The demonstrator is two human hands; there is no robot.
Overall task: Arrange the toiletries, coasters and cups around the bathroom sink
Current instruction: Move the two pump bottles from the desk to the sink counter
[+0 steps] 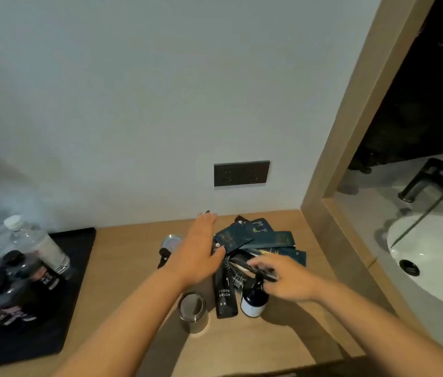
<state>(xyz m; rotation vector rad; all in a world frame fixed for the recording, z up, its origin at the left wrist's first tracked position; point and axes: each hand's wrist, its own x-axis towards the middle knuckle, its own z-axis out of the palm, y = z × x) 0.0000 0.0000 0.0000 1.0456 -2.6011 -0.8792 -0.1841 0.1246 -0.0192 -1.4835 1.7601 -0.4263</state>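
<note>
Task status: early, by estimate. The toiletry packets lie in a loose, overlapping heap on the wooden counter, near the back wall and left of the sink. A metal cup stands just in front of the heap, beside a dark pump bottle. Sorting remains to be done.

Left hand: fingers straight and extended, resting against the heap's left edge, gripping nothing. Right hand: fingers loosely curled over the packets; whether it grips one cannot be determined.
</note>
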